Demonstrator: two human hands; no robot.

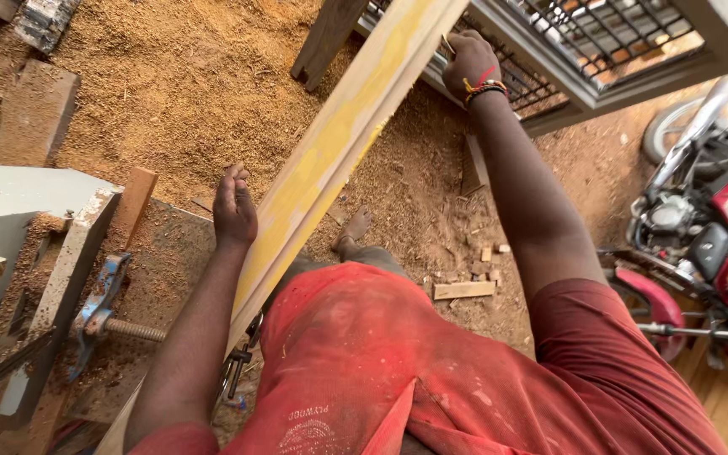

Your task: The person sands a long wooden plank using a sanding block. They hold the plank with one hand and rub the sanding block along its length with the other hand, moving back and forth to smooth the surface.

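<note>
Nearest, the left hand (pixel 234 209) lies flat and open against the edge of the long yellow-streaked plank (pixel 330 160), which slants from beside the tabletop (pixel 170 253) up toward the metal grille (pixel 600 42). Farther off, the right hand (pixel 469 63) has its grip closed around the plank's far part. With only a flat palm steadying it, the plank could slide or twist, I judge. No packages or signs show.
</note>
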